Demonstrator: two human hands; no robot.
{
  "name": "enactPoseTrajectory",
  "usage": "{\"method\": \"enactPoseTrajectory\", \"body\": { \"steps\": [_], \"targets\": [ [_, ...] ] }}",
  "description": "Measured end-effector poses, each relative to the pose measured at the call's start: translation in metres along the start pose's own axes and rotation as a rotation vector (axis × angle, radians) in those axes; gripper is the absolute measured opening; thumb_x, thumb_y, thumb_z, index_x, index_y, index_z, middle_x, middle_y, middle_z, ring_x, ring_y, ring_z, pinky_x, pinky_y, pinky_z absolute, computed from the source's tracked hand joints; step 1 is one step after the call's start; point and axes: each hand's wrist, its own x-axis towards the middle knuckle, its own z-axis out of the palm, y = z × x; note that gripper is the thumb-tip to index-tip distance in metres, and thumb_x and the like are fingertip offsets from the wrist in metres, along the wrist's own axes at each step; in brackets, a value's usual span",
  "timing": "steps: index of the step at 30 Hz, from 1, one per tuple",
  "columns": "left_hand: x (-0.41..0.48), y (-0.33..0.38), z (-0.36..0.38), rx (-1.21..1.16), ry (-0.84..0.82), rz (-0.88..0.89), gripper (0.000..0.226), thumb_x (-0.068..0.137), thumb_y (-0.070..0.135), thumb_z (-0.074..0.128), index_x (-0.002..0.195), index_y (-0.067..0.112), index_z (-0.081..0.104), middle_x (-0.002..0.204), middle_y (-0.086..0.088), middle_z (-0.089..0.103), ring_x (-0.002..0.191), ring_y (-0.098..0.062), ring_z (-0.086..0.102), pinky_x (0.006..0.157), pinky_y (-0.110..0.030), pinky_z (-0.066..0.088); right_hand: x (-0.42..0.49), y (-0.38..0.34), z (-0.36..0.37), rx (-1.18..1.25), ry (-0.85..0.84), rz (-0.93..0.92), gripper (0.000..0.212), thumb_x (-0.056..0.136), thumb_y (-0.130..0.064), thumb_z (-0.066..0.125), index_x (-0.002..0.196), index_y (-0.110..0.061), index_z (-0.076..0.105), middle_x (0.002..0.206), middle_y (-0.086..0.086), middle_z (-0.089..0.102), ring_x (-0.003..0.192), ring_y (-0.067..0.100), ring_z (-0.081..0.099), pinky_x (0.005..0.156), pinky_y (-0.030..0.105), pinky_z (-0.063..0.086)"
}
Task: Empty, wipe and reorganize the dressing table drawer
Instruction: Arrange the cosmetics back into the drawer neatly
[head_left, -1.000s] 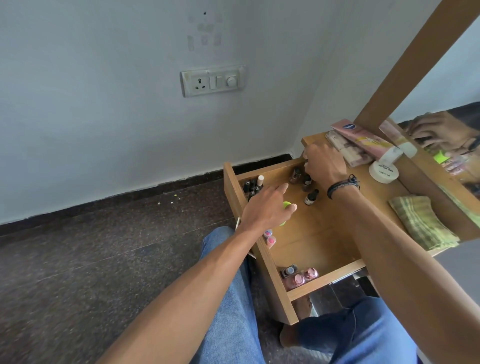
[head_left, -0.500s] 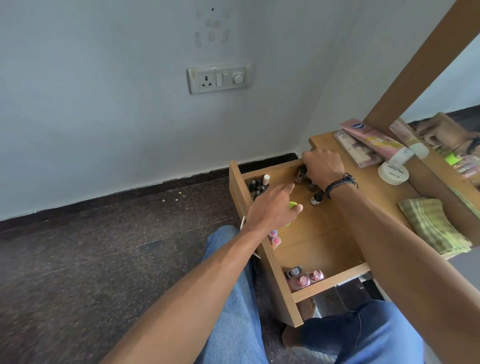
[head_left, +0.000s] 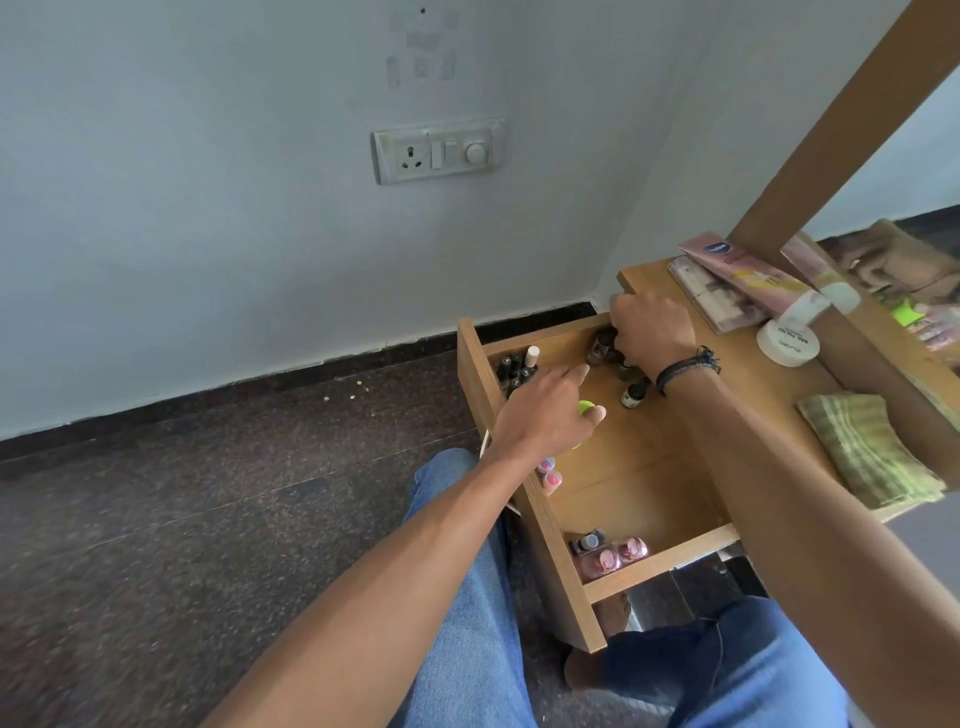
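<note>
The wooden drawer (head_left: 639, 478) stands pulled out from the dressing table. My left hand (head_left: 545, 415) reaches over its left wall and pinches a small bright green object (head_left: 586, 407), forefinger pointing forward. My right hand (head_left: 652, 332) is at the drawer's far right corner, fingers curled down over small dark bottles (head_left: 602, 348). Another dark bottle (head_left: 635, 393) stands just below that hand. A cluster of dark nail polish bottles (head_left: 514, 369) fills the far left corner. Pink bottles (head_left: 608, 558) sit in the near left corner, and two small pink-capped ones (head_left: 549, 475) lean at the left wall.
On the tabletop lie a pink tube (head_left: 748, 270), a flat box (head_left: 711, 296), a white round jar (head_left: 787, 347) and a folded green checked cloth (head_left: 867, 447). A mirror (head_left: 909, 260) rises behind them. My knees in jeans (head_left: 467, 597) are under the drawer. A wall socket (head_left: 439, 153) is above.
My right hand has sunk from the table edge onto the dark bottles in the drawer's far corner. The left hand still holds the green object in about the same place.
</note>
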Motion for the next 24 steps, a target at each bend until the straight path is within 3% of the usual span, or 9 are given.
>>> {"method": "enactPoseTrajectory", "body": {
  "steps": [6,17,24],
  "targets": [
    [0.002,-0.001,0.001,0.003,-0.015,-0.01,0.064,0.097,0.049,0.058,0.15,0.016,0.043,0.146,-0.004,0.054,0.137,-0.022,0.048,0.099,-0.04,0.049,-0.041,0.007,0.006,0.183,0.053,0.193,0.016,0.089,0.004,0.055,0.099,-0.003,0.065,0.102,0.02,0.065,0.091,0.044,0.066,0.066,0.039,0.047],
    [0.003,-0.001,0.002,-0.014,-0.014,-0.01,0.063,0.096,0.051,0.059,0.147,0.017,0.047,0.146,-0.003,0.054,0.133,-0.023,0.051,0.097,-0.041,0.05,-0.035,-0.008,0.03,0.148,0.017,0.141,0.014,0.099,-0.003,0.053,0.107,-0.002,0.065,0.106,0.019,0.069,0.1,0.041,0.069,0.074,0.043,0.054],
    [0.004,-0.001,0.003,-0.008,-0.025,-0.01,0.064,0.096,0.05,0.058,0.149,0.017,0.044,0.148,-0.003,0.052,0.135,-0.023,0.049,0.098,-0.041,0.049,-0.026,-0.014,0.036,0.141,0.038,0.164,0.019,0.1,-0.002,0.048,0.11,0.0,0.065,0.11,0.021,0.062,0.096,0.042,0.067,0.074,0.044,0.053]
  ]
}}
